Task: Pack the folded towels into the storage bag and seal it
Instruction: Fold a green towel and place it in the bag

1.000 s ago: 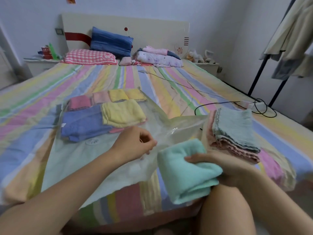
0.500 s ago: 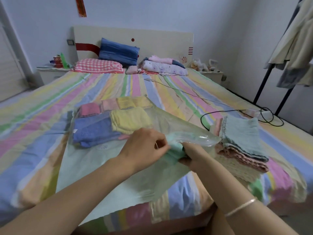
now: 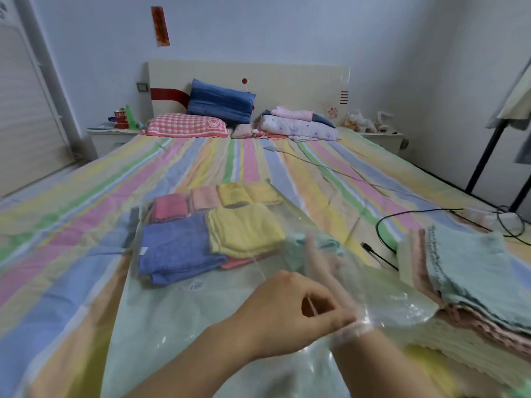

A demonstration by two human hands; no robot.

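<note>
A clear storage bag (image 3: 184,311) lies flat on the striped bed, its mouth towards me. Inside it are a blue towel (image 3: 175,248), a yellow towel (image 3: 244,231) and several small pink and yellow ones behind them. My left hand (image 3: 290,308) pinches the bag's upper edge and holds the mouth up. My right hand (image 3: 324,268) reaches inside the bag and shows only as a blur through the plastic. Its fingers are at a mint towel (image 3: 327,244) beside the yellow one. Whether they grip that towel is unclear.
A stack of folded towels (image 3: 471,271), mint on top, sits on the bed to the right of the bag. A black cable (image 3: 382,225) runs between the bag and the stack. Pillows (image 3: 221,101) and folded bedding lie at the headboard. A clothes rack stands at far right.
My right hand has carried the mint towel from the bed's near edge through the bag's mouth and deep inside. My left hand kept holding the mouth up. The view has tilted upward.
</note>
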